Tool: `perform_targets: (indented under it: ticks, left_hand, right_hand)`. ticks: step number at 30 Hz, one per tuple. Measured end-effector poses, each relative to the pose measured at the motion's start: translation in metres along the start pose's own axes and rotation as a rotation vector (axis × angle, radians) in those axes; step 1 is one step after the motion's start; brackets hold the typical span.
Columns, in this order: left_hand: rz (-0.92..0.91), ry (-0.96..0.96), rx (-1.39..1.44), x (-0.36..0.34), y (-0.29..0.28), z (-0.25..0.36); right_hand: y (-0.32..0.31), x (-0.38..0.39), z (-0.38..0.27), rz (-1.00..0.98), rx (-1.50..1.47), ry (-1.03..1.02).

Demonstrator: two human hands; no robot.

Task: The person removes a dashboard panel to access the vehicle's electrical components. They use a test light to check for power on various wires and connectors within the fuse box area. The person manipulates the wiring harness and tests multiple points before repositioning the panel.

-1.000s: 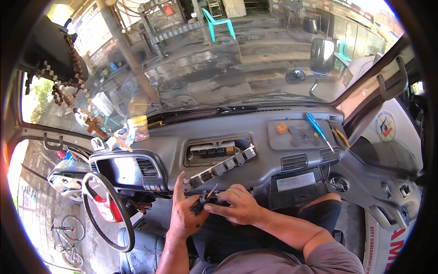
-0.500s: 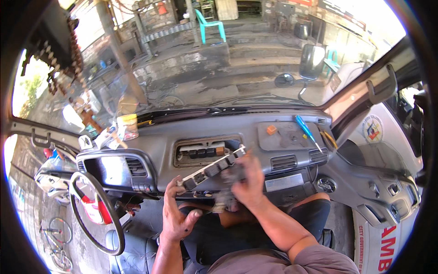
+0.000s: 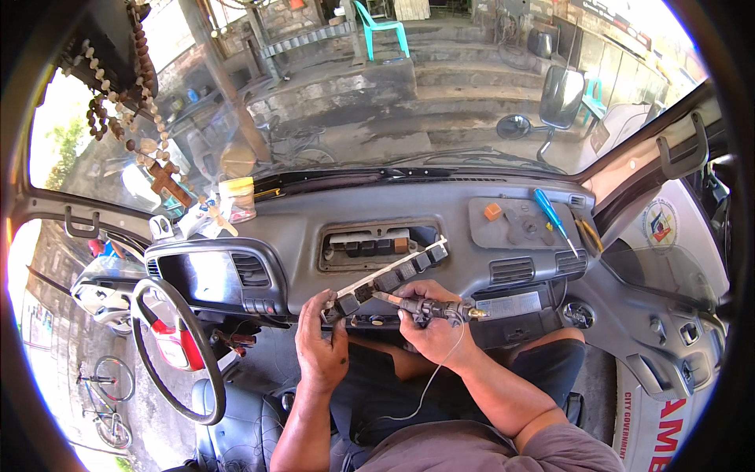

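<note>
Left hand grips the switch panel by its lower end; right hand grasps a soldering iron; panel looks light, rigid, brittle

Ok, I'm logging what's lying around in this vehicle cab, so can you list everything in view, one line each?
Switch panel strip: one, pale with dark buttons, held up before the dashboard opening.
Probe tool: one, grey and metallic, thin white wire trailing down, tip at the strip.
Dashboard: one, grey, with an open rectangular slot in the middle.
Screwdriver: one, blue handle, on the dashboard's right side.
Orange block: one, small, beside the screwdriver.
Steering wheel: one, black, at left.
Bead string with cross: one, brown, hanging at upper left.
Plastic chair: one, turquoise, outside, top centre.
Left hand: holds the strip's lower end.
Right hand: grips the probe tool.
</note>
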State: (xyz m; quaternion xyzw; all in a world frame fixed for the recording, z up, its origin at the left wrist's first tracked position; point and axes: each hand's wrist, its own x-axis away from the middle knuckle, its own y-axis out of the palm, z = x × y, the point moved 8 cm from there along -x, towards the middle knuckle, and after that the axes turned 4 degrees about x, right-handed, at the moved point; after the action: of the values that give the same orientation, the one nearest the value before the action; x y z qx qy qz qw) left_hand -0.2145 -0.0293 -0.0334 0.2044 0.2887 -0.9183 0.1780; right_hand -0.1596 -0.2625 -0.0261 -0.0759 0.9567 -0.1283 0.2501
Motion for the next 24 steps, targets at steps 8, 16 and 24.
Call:
perform_targets:
  ticks: [8, 16, 24]
  left_hand:
    - [0.02, 0.01, 0.032, 0.001, 0.001, -0.003]
    - [0.027, 0.03, 0.006, 0.003, 0.0, -0.001]
    - [0.02, 0.048, 0.014, 0.003, 0.001, -0.005]
  right_hand:
    - [0.002, -0.008, -0.011, -0.01, -0.019, -0.1]
    - [0.008, -0.012, -0.015, -0.066, -0.057, -0.108]
    - [0.015, -0.017, -0.027, -0.215, -0.02, -0.136]
